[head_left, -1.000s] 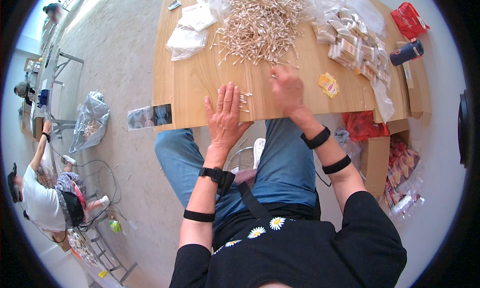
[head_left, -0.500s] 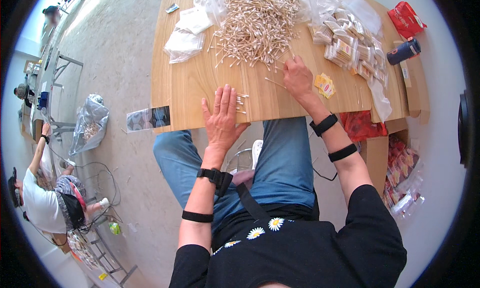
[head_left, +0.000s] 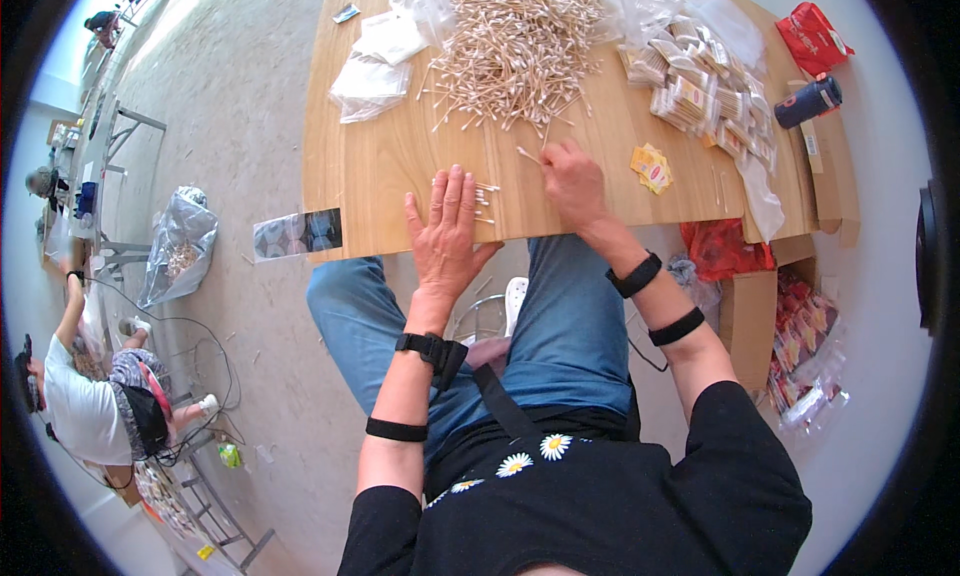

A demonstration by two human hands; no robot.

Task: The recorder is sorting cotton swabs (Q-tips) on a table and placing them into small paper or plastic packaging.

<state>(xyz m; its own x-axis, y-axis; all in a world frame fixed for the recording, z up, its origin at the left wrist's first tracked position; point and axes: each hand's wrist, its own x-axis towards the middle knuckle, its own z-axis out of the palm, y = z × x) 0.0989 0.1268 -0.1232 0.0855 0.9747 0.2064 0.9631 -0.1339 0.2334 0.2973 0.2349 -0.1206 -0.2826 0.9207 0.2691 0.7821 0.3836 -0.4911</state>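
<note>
My left hand lies flat near the table's front edge, fingers stretched out. Several cotton swabs stick out from beneath it on the right, their white tips showing in a rough row. A little further right, my right hand is closed in a pinch. Cotton swabs poke out from its fingertips, pointing left and away; their other ends are hidden in the fingers. Just beyond both hands spreads a big heap of loose cotton swabs. Small yellow cards lie to the right of my right hand.
Packed swab bundles pile up at the right of the wooden table. Clear plastic bags lie on its left. A dark blue bottle and a red bag stand far right. Another person works at the left.
My right hand has moved left and slightly nearer, away from the heap's edge, bringing pinched swabs closer to my left hand. My left hand has stayed in place.
</note>
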